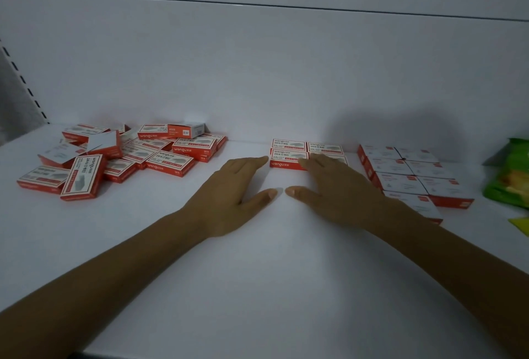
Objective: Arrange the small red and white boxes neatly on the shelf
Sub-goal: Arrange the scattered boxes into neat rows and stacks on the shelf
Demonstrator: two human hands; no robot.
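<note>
Loose heap of staple boxes (123, 155) lies at the left of the shelf (257, 272). Left hand (237, 187) flat, fingers straight and together, just beside the four-box block (287, 155). Right hand (335, 187) flat, fingers together, resting on it. Boxes judged light, stiff card, apt to slide; take by the long sides.

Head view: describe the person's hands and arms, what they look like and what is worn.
The left hand and right hand are ungloved, with no rings showing on the fingers. No watch or band at either wrist. Both forearms are bare to the picture's edge, no sleeve in view. Thumbnails look short and plain.
</note>
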